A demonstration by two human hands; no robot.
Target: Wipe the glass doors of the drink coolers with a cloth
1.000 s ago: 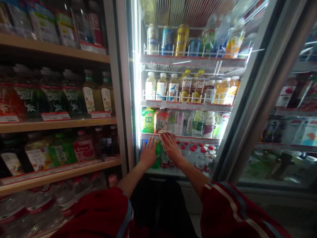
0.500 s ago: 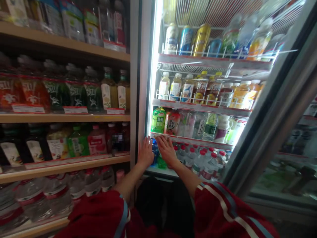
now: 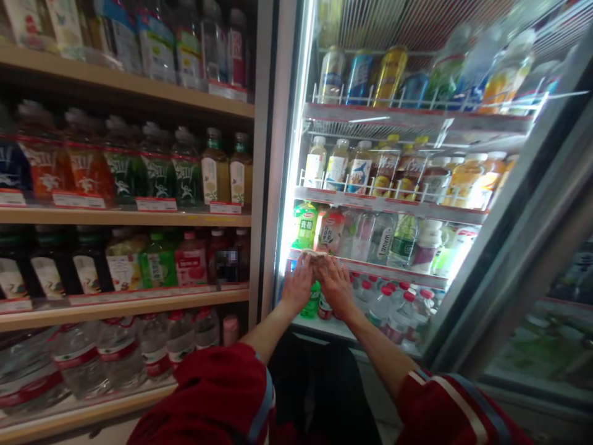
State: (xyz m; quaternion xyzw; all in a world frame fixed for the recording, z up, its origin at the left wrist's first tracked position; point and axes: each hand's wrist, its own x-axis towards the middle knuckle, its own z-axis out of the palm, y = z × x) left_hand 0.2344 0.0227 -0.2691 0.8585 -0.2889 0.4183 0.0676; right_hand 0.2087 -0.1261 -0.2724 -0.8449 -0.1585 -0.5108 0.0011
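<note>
A small whitish folded cloth (image 3: 315, 254) lies against the front edge strip (image 3: 370, 267) of a lower fridge shelf. My left hand (image 3: 297, 285) reaches it from the left, fingertips gripping its near side. Beside it, almost touching, my right hand (image 3: 335, 287) has its fingers over the cloth's right part. The cloth is partly hidden by my fingers. Just above stand a green bottle (image 3: 304, 226) and a red-labelled bottle (image 3: 330, 231). Below the hands, another green bottle (image 3: 309, 303) shows between my wrists.
The open fridge door (image 3: 504, 247) slants along the right. Several red-capped water bottles (image 3: 382, 303) stand on the fridge floor. Higher up, white wire rails (image 3: 370, 185) front the rows of drinks. To the left, wooden shelves (image 3: 139, 219) carry bottles and price labels.
My left hand has left the side of the fridge opening and joined my right hand at the cloth. The camera has turned slightly left, shifting the scene rightward.
</note>
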